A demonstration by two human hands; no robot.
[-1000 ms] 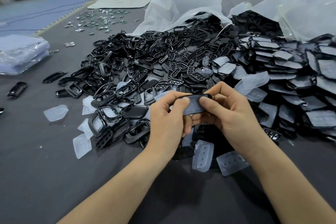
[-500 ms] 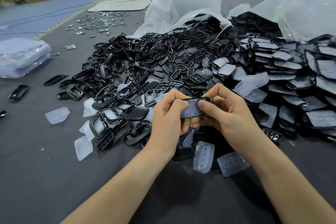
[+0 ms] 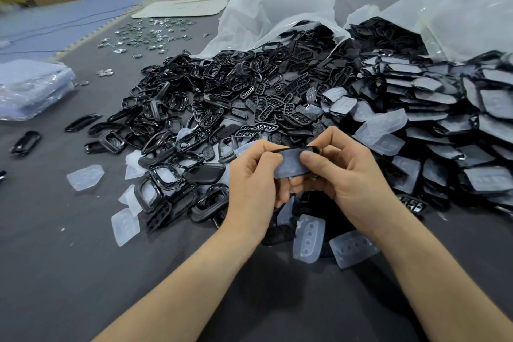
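Observation:
My left hand and my right hand together hold one black key-fob frame with a translucent pad set in it, above the grey table. Both thumbs press on the pad's face while the curled fingers grip the frame from behind. A big heap of black frames and shells lies beyond my hands. To the right sits a pile of black parts with pads fitted.
Loose translucent pads lie below my hands and at the left. Two white plastic bags spill parts at the back. A wrapped bundle sits at the far left, small metal pieces behind it.
Both hands have kept hold of the frame and pad, shifting only slightly; the thumbs have moved closer together on the pad's face.

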